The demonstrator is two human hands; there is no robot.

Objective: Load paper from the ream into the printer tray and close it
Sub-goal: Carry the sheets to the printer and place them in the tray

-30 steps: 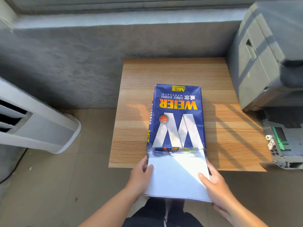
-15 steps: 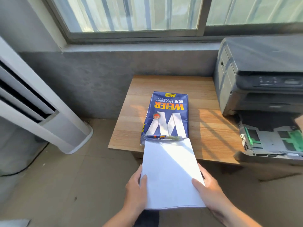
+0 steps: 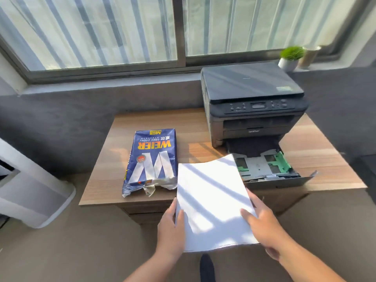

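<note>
A white stack of paper (image 3: 211,198) hangs in the air in front of the table, held at its near end by both hands. My left hand (image 3: 171,231) grips its left edge, and my right hand (image 3: 262,222) grips its right edge. The far corner of the stack overlaps the near left of the printer tray (image 3: 264,165), which is pulled out and shows green guides and no paper. The dark printer (image 3: 252,104) stands behind the tray. The blue ream wrapper (image 3: 151,159) lies to the left on the wooden table (image 3: 105,174), torn open at its near end.
A white appliance (image 3: 34,192) stands on the floor at the left. A small potted plant (image 3: 290,58) sits on the window sill behind the printer. Grey wall and window run along the back. Floor space lies in front of the table.
The paper stack has come fully out of the ream wrapper and moved right, towards the open tray. The view has lifted and turned right, bringing the whole printer in.
</note>
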